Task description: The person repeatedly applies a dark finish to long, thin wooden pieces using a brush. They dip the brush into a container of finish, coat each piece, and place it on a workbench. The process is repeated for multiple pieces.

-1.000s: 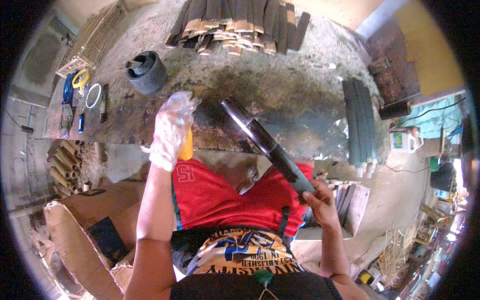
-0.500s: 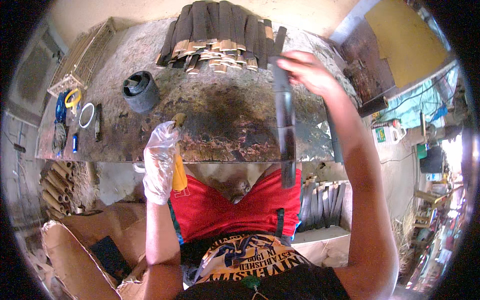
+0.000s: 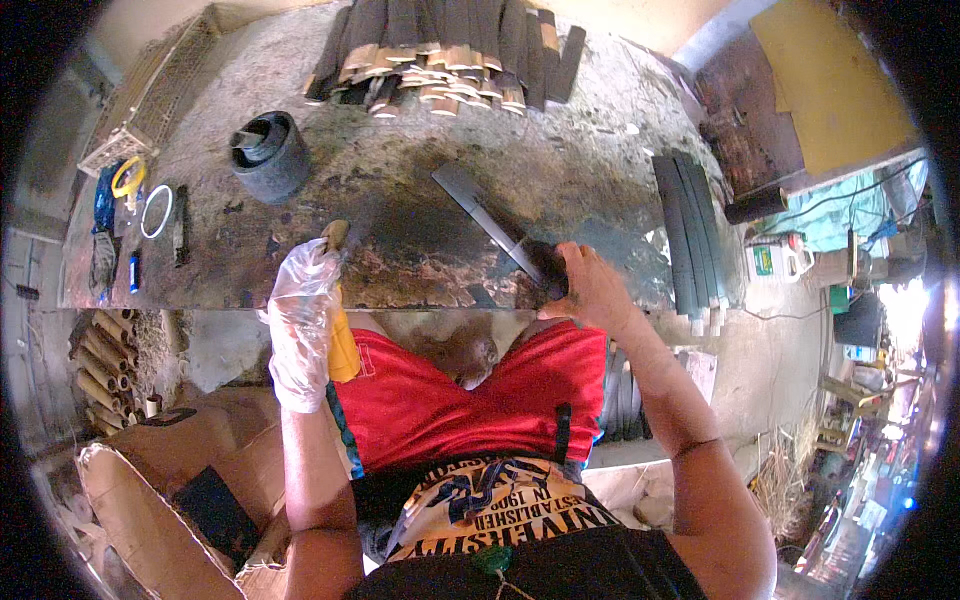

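Note:
My left hand [image 3: 302,325], in a clear plastic glove, is closed around a tool with a yellow handle [image 3: 343,350]. Its brownish tip [image 3: 336,236] sticks out above the fingers; its exact kind is unclear. My right hand [image 3: 597,288], bare, grips the near end of a flat black strip [image 3: 478,212] at the table's front edge. That strip slants up and left over the stained table [image 3: 400,270], its face catching light. A black round pot [image 3: 272,165] with a smaller cylinder inside stands beyond my left hand.
Dark strips with pale ends [image 3: 430,60] are piled at the back. Several black strips [image 3: 690,235] lie at the right. A yellow ring [image 3: 128,178], a white ring [image 3: 156,212], a blue lighter-like item [image 3: 134,272] and a wire crate [image 3: 150,110] sit left. A cardboard box [image 3: 140,510] stands below.
My right hand has come down toward the table's front edge, and the strip has swung from nearly upright to slanting leftward. The left hand has shifted slightly with the view, still gripping its tool.

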A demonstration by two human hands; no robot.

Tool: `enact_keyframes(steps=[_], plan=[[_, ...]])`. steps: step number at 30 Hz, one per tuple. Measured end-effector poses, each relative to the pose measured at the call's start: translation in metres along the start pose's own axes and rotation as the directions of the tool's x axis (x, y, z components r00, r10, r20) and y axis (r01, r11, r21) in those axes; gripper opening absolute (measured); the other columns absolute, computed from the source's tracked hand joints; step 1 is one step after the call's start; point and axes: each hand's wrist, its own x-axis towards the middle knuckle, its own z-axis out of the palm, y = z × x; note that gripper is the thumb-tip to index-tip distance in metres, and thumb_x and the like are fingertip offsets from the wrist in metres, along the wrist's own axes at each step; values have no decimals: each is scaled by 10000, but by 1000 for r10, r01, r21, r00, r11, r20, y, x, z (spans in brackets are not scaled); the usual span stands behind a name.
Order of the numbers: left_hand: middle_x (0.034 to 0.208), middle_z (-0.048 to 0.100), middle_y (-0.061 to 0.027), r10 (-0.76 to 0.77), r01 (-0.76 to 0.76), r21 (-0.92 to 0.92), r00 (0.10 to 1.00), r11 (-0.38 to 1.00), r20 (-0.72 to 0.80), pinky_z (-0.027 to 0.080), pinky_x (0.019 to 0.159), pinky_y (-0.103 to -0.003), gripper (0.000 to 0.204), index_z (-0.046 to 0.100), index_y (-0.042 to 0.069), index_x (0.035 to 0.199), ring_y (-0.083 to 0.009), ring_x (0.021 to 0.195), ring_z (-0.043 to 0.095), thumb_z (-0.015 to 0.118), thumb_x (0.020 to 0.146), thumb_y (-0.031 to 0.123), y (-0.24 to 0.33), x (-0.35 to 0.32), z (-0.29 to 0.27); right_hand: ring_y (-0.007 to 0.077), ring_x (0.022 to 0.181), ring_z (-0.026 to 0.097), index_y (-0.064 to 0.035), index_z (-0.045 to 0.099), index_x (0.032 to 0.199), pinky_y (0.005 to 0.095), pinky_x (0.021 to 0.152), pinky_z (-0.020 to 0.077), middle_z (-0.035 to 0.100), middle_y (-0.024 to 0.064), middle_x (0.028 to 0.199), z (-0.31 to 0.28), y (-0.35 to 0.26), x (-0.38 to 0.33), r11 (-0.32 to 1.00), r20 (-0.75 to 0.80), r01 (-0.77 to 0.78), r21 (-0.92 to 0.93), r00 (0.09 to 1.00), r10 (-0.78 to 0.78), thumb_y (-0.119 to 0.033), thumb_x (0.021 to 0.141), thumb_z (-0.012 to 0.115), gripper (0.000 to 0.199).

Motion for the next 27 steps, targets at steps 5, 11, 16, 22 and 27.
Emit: enact_keyframes(steps=[5,11,16,22,27], plan=[[1142,661,7,35,-48,118,994,992,107,455,922,-249,270,638,35,1238,-82,1026,570,669,983,117,-9,-4,28,504,991,603,28,477,1216,552,879,510,605,267,1061,11,-18,-46,994,35,-79,76,996,77,-274,696,862,714],[1104,684,-32,88,-114,79,957,990,275,515,787,-282,328,638,34,1268,-84,889,605,686,971,164,-24,-2,37,391,1044,666,9,481,1273,419,919,529,637,241,1109,4,-45,-113,783,215,-263,563,962,168,-161,740,828,658],[962,627,-145,338,-764,503,635,403,694,562,756,-454,221,615,69,1080,-336,878,649,665,877,140,-33,-27,88,160,1115,607,39,551,1364,315,995,465,670,138,1216,19,-38,-135,697,213,-225,681,971,106,-55,768,820,660],[1015,662,-149,278,-748,620,664,236,695,561,814,-457,191,647,60,1053,-358,965,660,590,871,66,-44,-5,99,136,1184,559,71,530,1382,298,1031,440,640,114,1310,42,-17,-134,640,227,-223,735,971,77,-29,767,818,686],[934,684,-151,326,-686,659,727,309,604,556,792,-453,119,682,56,979,-360,893,667,626,927,148,-27,46,75,133,1058,608,49,538,1382,288,946,485,685,162,1155,28,-21,-132,695,196,-209,688,976,99,-3,740,813,700]])
